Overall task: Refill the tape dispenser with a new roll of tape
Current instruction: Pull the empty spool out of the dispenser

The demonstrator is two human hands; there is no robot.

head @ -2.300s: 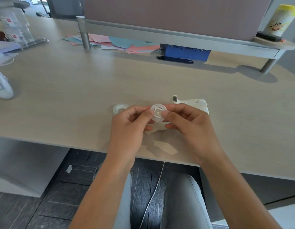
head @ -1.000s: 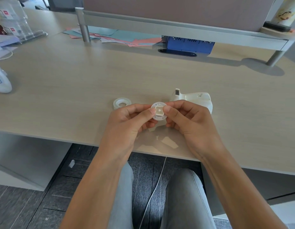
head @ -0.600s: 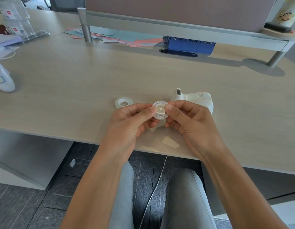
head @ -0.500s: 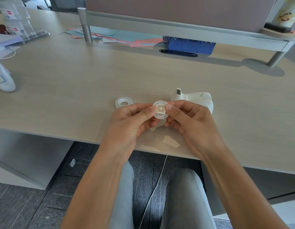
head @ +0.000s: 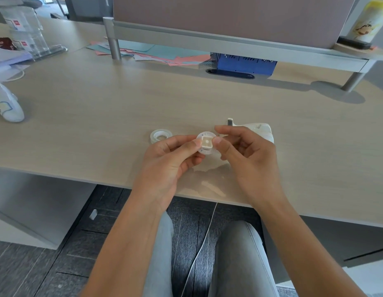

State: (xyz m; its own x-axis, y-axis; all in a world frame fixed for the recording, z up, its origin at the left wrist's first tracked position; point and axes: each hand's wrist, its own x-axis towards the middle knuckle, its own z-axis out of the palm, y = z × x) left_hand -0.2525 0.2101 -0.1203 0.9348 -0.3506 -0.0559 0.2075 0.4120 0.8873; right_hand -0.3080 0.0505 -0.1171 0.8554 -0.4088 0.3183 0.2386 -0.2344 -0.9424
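Observation:
Both my hands hold a small white round spool (head: 206,143) with a square hub, just above the desk's near edge. My left hand (head: 169,161) pinches its left rim between thumb and fingers. My right hand (head: 248,157) touches its right rim with the thumb, the other fingers loosely spread. A clear roll of tape (head: 161,135) lies flat on the desk just left of my left hand. The white tape dispenser (head: 258,130) stands behind my right hand, partly hidden by it, its cutter end pointing left.
The wooden desk (head: 100,116) has a raised shelf (head: 229,46) at the back with coloured paper sheets (head: 156,53) and a blue box (head: 244,63) under it. A white object (head: 8,103) lies at the far left. My knees are below the desk edge.
The spool has been turned in my fingers from its spoked face to its square-hub face. My right fingers have loosened and spread slightly. The tape roll and dispenser have stayed put.

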